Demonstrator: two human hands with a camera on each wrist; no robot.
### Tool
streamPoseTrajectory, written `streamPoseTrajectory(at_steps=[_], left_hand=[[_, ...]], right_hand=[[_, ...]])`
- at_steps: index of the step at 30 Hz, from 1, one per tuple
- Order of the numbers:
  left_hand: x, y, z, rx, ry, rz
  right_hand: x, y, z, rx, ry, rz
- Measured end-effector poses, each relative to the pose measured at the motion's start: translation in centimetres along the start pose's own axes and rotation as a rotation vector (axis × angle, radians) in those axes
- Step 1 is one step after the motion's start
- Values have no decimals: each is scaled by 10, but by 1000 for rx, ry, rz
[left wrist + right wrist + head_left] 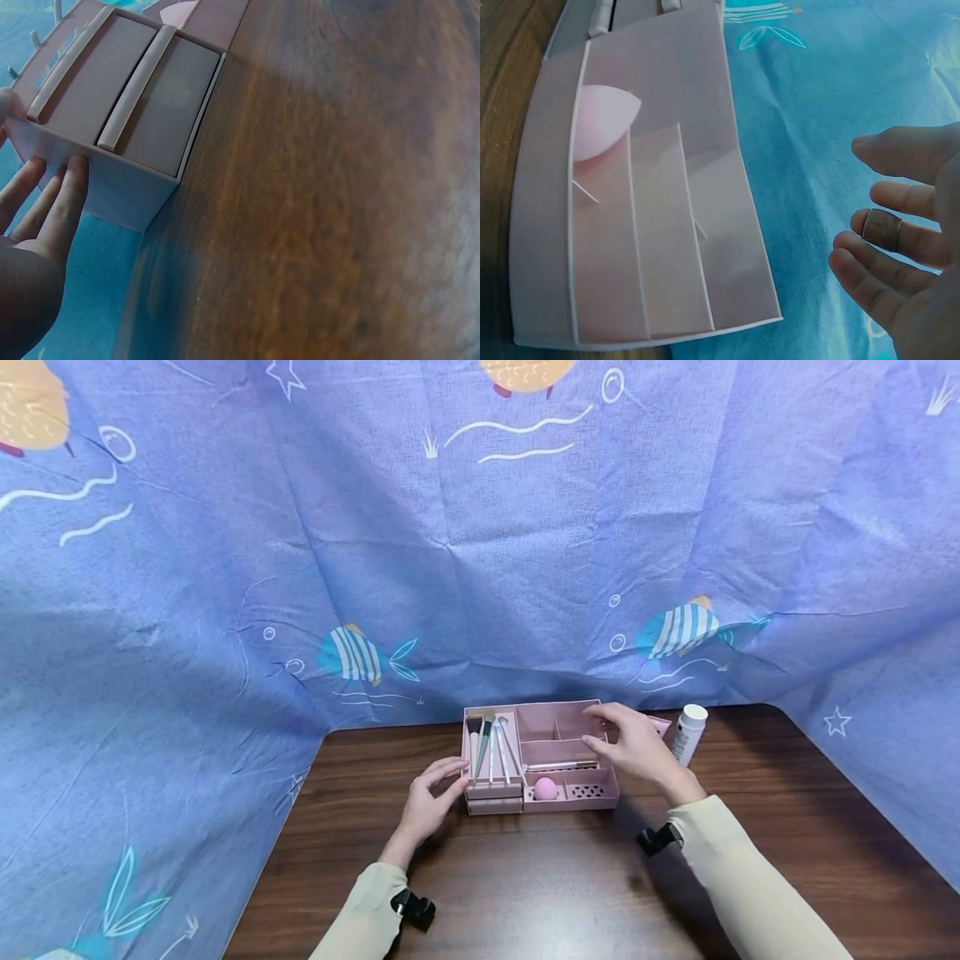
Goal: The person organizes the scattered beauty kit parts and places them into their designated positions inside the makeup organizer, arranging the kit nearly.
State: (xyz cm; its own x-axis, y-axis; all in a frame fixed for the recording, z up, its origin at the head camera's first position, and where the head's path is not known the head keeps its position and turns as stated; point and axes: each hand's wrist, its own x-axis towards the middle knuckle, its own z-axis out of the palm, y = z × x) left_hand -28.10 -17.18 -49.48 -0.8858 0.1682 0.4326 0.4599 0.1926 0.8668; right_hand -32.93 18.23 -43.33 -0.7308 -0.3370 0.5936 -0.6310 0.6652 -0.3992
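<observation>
A pink makeup organizer (573, 806) stands near the table's back edge. Makeup brushes (491, 752) lie in the tray on its left top, above two drawers (97, 82). A pink makeup sponge (546, 789) sits in a front compartment, and a slender stick-like item (555, 766) lies in the middle one. Fingertips of my left hand (429, 806) rest against the organizer's left side, the fingers fairly straight. My right hand (636, 747) hovers above its right rear part, fingers loosely bent and apart, with nothing between them.
A white bottle with a white cap (688, 733) stands right of the organizer. Partly hidden behind the right hand is a pink item (662, 725). A blue fish-print curtain (480, 593) hangs behind the brown wooden table (540, 885).
</observation>
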Motion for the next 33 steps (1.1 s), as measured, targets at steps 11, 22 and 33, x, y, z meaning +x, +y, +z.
streamPoseTrajectory(at_steps=[11,22,33], left_hand=[[1,0,0,-1,-19,-29],[1,-3,0,-7,-14,-2],[0,-2,-1,2,-13,-24]], right_hand=[[-1,13,-23,42,166,71],[-10,31,-44,30,193,202],[-19,41,-55,-67,231,239]])
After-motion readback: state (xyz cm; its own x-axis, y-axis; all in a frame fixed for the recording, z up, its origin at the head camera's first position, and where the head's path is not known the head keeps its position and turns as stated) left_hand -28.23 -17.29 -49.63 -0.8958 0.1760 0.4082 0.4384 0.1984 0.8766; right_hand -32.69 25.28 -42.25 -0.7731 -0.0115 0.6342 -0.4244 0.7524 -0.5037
